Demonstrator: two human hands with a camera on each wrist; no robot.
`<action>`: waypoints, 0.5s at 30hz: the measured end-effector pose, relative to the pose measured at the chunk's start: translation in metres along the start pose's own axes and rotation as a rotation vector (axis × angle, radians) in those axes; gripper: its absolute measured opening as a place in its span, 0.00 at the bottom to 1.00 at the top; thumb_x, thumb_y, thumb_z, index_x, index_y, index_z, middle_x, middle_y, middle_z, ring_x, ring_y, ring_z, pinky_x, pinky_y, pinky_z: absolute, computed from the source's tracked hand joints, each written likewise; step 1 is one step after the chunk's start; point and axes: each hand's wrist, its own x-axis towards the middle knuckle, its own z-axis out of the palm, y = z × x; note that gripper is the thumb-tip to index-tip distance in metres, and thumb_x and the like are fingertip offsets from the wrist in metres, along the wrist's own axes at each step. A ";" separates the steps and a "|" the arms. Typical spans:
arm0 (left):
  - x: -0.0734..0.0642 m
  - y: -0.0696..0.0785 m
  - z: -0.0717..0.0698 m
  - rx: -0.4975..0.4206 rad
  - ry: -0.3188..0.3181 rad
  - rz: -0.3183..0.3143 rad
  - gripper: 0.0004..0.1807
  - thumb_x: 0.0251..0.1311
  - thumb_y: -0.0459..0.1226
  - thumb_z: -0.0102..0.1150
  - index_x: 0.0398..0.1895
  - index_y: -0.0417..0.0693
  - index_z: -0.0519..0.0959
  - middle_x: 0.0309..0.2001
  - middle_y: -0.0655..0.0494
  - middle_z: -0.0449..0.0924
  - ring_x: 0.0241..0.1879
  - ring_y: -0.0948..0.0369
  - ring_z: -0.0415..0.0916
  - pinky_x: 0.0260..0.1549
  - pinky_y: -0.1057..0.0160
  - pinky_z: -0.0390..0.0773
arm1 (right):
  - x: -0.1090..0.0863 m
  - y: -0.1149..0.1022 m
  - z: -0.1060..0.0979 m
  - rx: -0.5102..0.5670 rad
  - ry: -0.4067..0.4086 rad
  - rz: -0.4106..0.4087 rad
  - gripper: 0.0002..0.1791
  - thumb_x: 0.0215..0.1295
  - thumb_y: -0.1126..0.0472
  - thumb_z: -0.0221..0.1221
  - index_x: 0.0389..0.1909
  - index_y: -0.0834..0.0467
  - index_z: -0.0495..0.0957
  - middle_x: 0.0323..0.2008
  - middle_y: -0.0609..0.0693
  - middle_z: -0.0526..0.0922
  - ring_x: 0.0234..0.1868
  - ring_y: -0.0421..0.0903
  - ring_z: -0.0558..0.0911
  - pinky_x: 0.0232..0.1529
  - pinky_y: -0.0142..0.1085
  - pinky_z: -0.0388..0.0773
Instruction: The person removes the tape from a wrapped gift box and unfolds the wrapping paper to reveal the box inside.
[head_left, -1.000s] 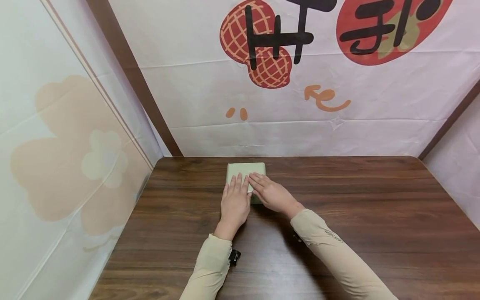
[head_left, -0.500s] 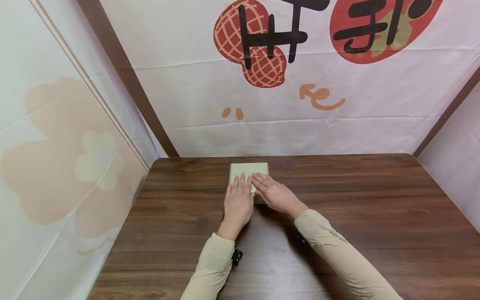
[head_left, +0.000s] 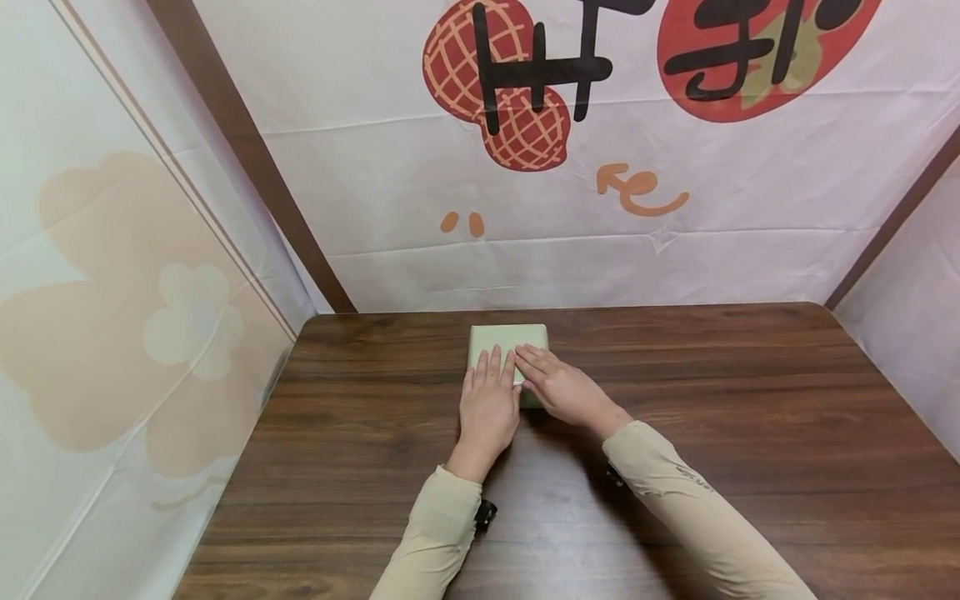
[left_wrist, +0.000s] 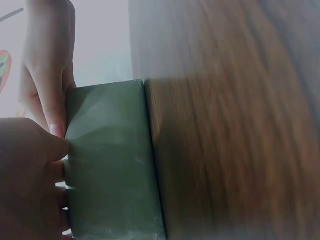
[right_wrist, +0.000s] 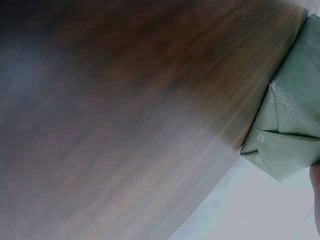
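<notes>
A small box wrapped in pale green paper [head_left: 491, 335] lies near the table's far edge. My left hand [head_left: 489, 412] rests flat on its top, fingers straight and pointing away. From the right, my right hand [head_left: 566, 387] lies on the same top with straight fingers, its tips close beside the left fingers. In the left wrist view the near side of the wrapped box [left_wrist: 110, 160] shows smooth and dark green, the left thumb at its upper edge. Folded paper flaps show on the end of the box [right_wrist: 290, 125] in the right wrist view. Both palms are hidden.
The dark wood-grain table [head_left: 360, 467] stretches out on both sides of the box. Behind it hangs a white printed backdrop [head_left: 375, 183], close to the far edge. Another fabric panel [head_left: 90, 350] with a pale flower stands along the left side.
The wrapped box and both hands on it have shifted slightly to the right along the table. The head view has also turned a little. Finger positions look the same.
</notes>
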 end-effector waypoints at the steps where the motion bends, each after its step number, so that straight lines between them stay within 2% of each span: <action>1: 0.000 0.002 0.000 0.004 -0.005 0.001 0.28 0.71 0.45 0.41 0.72 0.46 0.58 0.72 0.46 0.53 0.71 0.50 0.47 0.66 0.49 0.51 | -0.002 0.000 -0.001 0.003 -0.002 0.003 0.24 0.69 0.62 0.52 0.63 0.69 0.66 0.63 0.64 0.67 0.66 0.56 0.64 0.65 0.47 0.59; 15: 0.001 0.021 0.004 0.018 -0.053 0.003 0.29 0.72 0.46 0.39 0.73 0.47 0.55 0.73 0.48 0.49 0.72 0.51 0.43 0.67 0.51 0.48 | -0.019 0.006 -0.009 -0.006 0.001 0.006 0.25 0.67 0.65 0.54 0.62 0.71 0.67 0.63 0.65 0.68 0.65 0.58 0.66 0.64 0.48 0.61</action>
